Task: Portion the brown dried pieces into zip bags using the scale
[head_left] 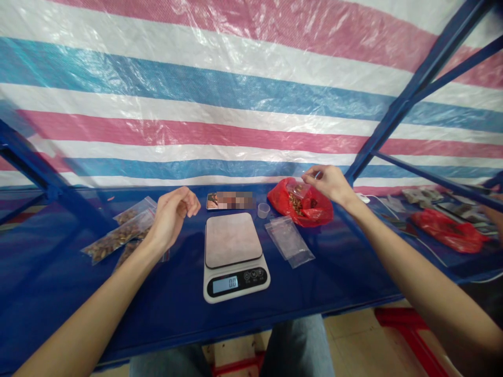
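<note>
My right hand [328, 183] pinches the top edge of a small transparent bag of brown pieces [296, 199], which sits at the mouth of a crumpled red plastic bag [314, 212]. My left hand [173, 217] hangs relaxed and holds nothing, just above several filled transparent bags of brown pieces [116, 238]. Between my hands stands a white digital kitchen scale [231, 256] reading 0.0, with nothing on its pan. Nearby lie flat, unfilled transparent bags [288, 241], a small transparent cup [263, 210] and a blurred flat rectangular item [230, 200].
A blue cloth [70, 293] covers the bench, and a striped tarpaulin [196, 104] hangs behind it between blue metal struts [416, 89]. Farther right lie another red bag [448, 230], a white cable and assorted packets. My jeans and a red stool show below.
</note>
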A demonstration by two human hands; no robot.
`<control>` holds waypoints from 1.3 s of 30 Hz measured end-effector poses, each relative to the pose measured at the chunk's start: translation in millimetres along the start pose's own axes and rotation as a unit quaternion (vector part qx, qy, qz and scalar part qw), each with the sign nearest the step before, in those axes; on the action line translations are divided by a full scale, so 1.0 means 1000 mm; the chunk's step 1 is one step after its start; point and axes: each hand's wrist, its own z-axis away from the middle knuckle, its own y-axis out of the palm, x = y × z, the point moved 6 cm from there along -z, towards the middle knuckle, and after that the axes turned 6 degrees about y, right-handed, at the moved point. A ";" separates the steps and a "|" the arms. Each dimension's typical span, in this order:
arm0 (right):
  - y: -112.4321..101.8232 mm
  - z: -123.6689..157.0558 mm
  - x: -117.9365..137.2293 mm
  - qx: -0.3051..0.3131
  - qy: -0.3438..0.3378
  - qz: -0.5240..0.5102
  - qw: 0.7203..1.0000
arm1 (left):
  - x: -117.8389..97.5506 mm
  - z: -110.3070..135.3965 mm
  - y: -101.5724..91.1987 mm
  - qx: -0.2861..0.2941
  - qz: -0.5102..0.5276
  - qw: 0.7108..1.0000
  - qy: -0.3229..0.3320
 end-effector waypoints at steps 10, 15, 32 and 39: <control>0.007 -0.001 -0.001 0.015 -0.043 0.005 0.999 | -0.001 -0.004 -0.006 -0.017 0.001 1.000 -0.003; 0.002 -0.002 0.002 0.014 -0.047 -0.001 0.999 | -0.001 -0.004 -0.008 -0.017 0.011 1.000 -0.003; -0.013 -0.007 0.000 -0.071 0.002 0.027 0.997 | 0.000 -0.006 -0.012 -0.023 0.022 0.999 -0.003; -0.041 0.077 0.033 -0.142 -0.069 -0.052 0.986 | -0.002 -0.007 -0.014 -0.027 0.021 0.999 0.000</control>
